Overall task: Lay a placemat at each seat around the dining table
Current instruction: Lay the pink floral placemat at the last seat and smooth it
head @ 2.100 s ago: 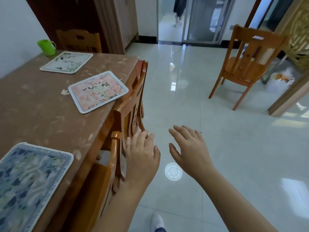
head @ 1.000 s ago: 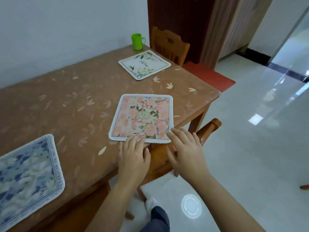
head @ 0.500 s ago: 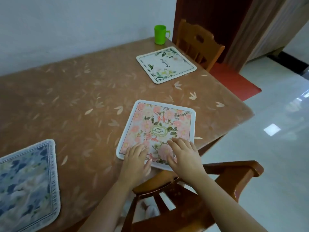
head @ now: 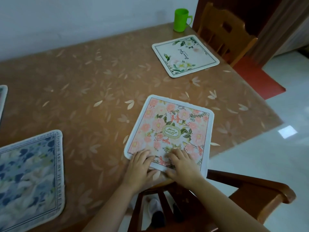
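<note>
A pink floral placemat (head: 169,129) lies on the brown dining table (head: 83,84), slightly askew, near the front edge above a tucked-in wooden chair (head: 250,188). My left hand (head: 140,166) and my right hand (head: 182,163) rest side by side on the mat's near edge, fingers flat on top and thumbs along the edge. A white placemat with green leaves (head: 185,56) lies at the far right seat. At the front left lies a blue floral placemat (head: 28,178). The corner of another placemat (head: 2,99) shows at the left border.
A green cup (head: 181,20) stands at the table's far corner by the white wall. A second wooden chair (head: 222,30) is pushed in at the table's right end. Glossy tiled floor and a red floor mat (head: 260,77) lie to the right.
I have turned from the floor to the table and leaned in. Both hands moved onto the pink placemat's near edge, and the mat has shifted slightly further onto the table.
</note>
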Demonstrator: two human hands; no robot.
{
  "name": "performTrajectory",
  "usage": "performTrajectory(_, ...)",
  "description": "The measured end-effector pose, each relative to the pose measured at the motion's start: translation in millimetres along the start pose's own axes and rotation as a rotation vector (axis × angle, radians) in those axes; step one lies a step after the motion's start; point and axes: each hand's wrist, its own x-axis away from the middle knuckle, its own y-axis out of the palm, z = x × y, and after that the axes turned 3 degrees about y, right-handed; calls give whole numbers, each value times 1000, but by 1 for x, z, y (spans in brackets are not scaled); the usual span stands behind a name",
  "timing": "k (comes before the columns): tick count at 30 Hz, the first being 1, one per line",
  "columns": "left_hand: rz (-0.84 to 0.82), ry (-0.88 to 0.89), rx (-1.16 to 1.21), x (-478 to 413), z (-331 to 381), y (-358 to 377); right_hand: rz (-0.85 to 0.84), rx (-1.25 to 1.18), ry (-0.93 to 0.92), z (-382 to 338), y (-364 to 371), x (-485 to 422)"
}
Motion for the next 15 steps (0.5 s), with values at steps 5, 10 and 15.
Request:
performTrajectory(5,70,30,-13,1,-2,5,3,31,-35,4,9,3)
performTrajectory(10,83,6,9,2,-2,7,52,-11,-34,6,8,2)
performTrajectory(15,105,23,90,2,-1,5,101,-137,-24,6,7,6)
